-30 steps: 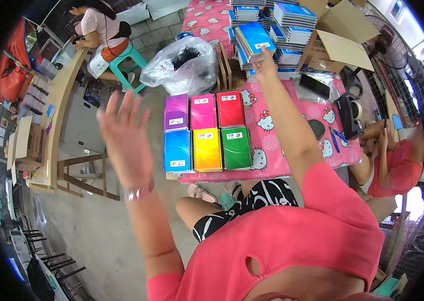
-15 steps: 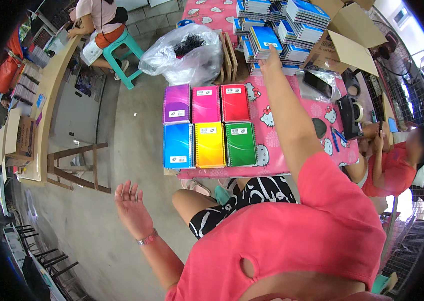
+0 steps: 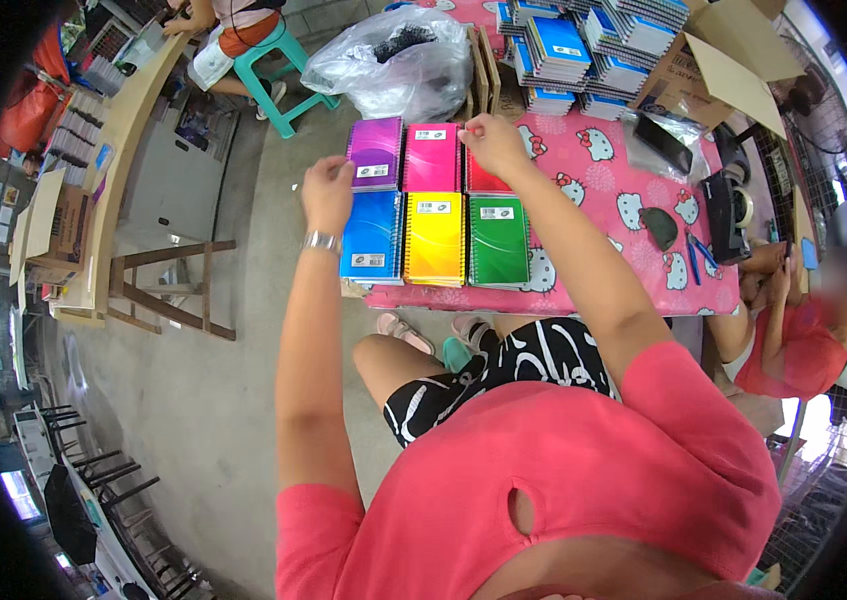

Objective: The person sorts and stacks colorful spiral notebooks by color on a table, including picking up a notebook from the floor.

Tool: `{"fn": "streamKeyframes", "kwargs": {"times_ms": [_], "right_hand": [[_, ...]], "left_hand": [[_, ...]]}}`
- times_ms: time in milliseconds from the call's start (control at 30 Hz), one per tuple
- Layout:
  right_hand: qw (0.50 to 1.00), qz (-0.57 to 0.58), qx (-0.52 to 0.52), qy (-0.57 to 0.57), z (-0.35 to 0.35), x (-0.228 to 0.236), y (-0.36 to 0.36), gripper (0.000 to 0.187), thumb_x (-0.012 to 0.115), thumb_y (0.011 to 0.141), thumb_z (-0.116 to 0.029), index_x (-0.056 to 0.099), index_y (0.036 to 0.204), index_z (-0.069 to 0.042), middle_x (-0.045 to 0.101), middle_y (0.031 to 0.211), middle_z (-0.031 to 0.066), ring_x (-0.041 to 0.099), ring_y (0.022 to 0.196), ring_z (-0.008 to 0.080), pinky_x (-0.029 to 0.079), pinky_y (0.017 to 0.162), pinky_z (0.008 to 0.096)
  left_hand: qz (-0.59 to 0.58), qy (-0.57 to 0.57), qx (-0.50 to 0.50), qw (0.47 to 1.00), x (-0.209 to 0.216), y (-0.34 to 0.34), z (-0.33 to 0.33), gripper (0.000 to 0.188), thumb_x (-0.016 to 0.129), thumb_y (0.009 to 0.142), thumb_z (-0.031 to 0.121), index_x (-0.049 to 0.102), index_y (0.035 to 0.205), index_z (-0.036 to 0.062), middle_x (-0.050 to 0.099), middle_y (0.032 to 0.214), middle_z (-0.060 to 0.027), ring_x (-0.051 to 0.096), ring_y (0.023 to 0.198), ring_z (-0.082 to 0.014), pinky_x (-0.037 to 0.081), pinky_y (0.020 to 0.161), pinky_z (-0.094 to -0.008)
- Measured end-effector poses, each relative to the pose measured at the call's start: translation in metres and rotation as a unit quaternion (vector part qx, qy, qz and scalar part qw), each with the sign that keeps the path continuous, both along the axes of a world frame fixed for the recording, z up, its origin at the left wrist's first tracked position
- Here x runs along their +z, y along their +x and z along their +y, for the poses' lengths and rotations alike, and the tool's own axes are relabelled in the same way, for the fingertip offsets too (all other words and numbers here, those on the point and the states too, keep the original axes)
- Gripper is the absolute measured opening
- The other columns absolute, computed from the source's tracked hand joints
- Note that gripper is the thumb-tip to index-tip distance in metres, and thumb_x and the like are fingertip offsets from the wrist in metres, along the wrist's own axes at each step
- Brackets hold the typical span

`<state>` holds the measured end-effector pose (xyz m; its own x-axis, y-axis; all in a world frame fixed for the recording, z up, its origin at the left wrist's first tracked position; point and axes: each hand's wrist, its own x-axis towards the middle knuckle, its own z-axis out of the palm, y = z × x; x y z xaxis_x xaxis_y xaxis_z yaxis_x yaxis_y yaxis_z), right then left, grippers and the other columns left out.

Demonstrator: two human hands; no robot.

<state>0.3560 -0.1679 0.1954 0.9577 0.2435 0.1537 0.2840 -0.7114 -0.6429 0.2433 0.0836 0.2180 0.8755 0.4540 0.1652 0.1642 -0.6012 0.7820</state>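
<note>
Six piles of spiral notebooks in two rows of three lie near the table's front edge: purple notebook (image 3: 374, 150), pink notebook (image 3: 433, 158) and red notebook (image 3: 486, 182) behind; blue notebook (image 3: 371, 236), yellow notebook (image 3: 434, 238) and green notebook (image 3: 499, 240) in front. My left hand (image 3: 328, 192) is at the left edge of the purple notebook, fingers curled together. Over the upper part of the red notebook is my right hand (image 3: 493, 146), its fingers closed near the pink notebook's right edge. What either hand grips, if anything, is hidden.
Stacks of blue notebooks (image 3: 555, 48) stand at the table's far end, beside an open cardboard box (image 3: 683, 85). A clear plastic bag (image 3: 393, 85) sits left of them. A phone (image 3: 663, 143), pliers (image 3: 699, 255) and a tape dispenser (image 3: 723, 218) lie to the right. Another person (image 3: 793, 340) sits beyond.
My right hand has come back from the blue notebook stacks to the red notebook. My left hand, spread over the floor before, has moved to the purple notebook and curled its fingers. The view has shifted.
</note>
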Motion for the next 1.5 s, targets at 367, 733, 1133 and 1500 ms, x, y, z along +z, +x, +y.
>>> {"fn": "streamKeyframes", "kwargs": {"times_ms": [367,733,1133,1500], "right_hand": [[0.959,0.184,-0.023,-0.213,0.026,0.029,0.010,0.060,0.069,0.077,-0.043,0.053,0.124,-0.009,0.044,0.128,0.0137,0.050,0.117,0.0296,0.044,0.091,0.0471],[0.970,0.074,0.009,0.230,0.010,0.026,0.031,0.055,0.082,0.059,-0.012,0.055,0.105,0.000,0.063,0.095,0.0149,0.061,0.089,0.0254,0.049,0.077,0.0351],[0.959,0.216,-0.173,0.069,-0.066,-0.046,0.009,0.067,0.083,0.059,-0.036,0.061,0.106,0.006,0.063,0.107,0.0222,0.062,0.099,0.0319,0.049,0.083,0.0379],[0.982,0.084,-0.032,0.164,-0.026,0.055,-0.027,0.057,0.076,0.069,-0.011,0.049,0.117,0.005,0.062,0.104,0.0186,0.062,0.095,0.0242,0.051,0.076,0.0342]], "left_hand": [[0.095,0.417,-0.007,0.904,-0.001,0.036,-0.066,0.063,0.069,0.070,0.051,0.058,0.113,0.0059,0.053,0.115,-0.0148,0.050,0.109,-0.0316,0.043,0.090,-0.0430],[0.124,0.193,-0.039,0.973,0.066,0.037,-0.044,0.024,0.065,0.073,0.021,0.067,0.093,0.0078,0.063,0.105,-0.0185,0.061,0.095,-0.0396,0.051,0.078,-0.0436],[-0.100,-0.634,-0.077,0.763,0.024,-0.182,-0.090,0.025,0.042,0.088,-0.006,0.048,0.111,0.0019,0.054,0.113,-0.0147,0.058,0.105,-0.0253,0.049,0.092,-0.0348],[-0.185,-0.769,-0.145,0.594,0.000,-0.254,-0.104,0.060,0.049,0.080,0.016,0.035,0.137,0.0050,0.040,0.138,-0.0164,0.039,0.127,-0.0333,0.028,0.108,-0.0539]]}}
